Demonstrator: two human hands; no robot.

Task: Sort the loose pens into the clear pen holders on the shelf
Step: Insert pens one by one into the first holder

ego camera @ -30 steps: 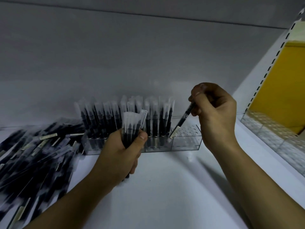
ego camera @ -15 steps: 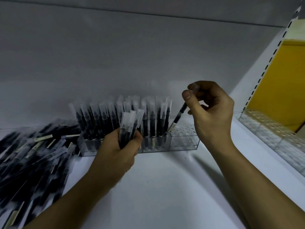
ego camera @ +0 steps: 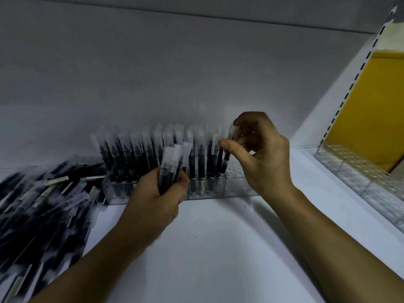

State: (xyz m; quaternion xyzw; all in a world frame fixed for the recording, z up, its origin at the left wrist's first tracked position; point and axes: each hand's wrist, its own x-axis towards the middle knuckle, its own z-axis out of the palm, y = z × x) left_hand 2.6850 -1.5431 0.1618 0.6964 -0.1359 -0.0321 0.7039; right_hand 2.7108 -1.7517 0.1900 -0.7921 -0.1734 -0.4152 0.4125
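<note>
Clear-sleeved pen (ego camera: 227,149) seated in pen holder (ego camera: 240,184), probably | right hand (ego camera: 260,154) pinching its top | left hand (ego camera: 161,200) clenching pen bundle (ego camera: 172,165) | light, stiff, slippery; grip barrel.

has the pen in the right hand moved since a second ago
Yes. The pen pinched by the right hand went from tilted above the clear holder to nearly upright, its lower end down at the holder's top beside the standing pens.

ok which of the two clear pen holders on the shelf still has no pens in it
The clear plastic pen holder at the far right, below the yellow panel, shows only bare holes. The other clear holder, between the hands, is packed with black pens.
</note>
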